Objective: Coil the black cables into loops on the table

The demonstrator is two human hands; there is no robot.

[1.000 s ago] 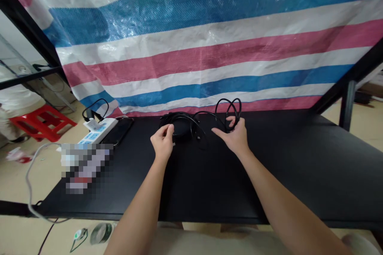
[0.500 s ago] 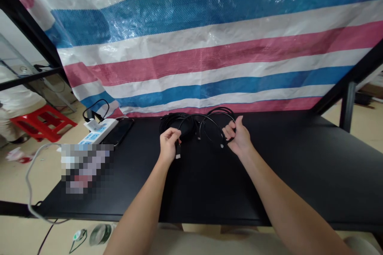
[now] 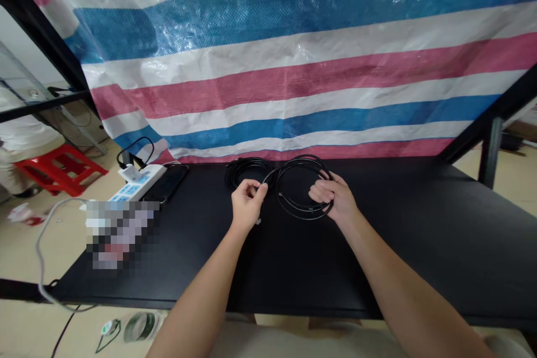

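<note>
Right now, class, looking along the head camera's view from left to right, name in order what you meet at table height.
Red plastic stool → white power strip → black smartphone → left hand → black cable loop → right hand → black metal frame post

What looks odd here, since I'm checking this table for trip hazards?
A grey cable loops out past the black table's left edge over the floor, where feet could snag it. A pixelated patch hides what lies beside it.
</note>
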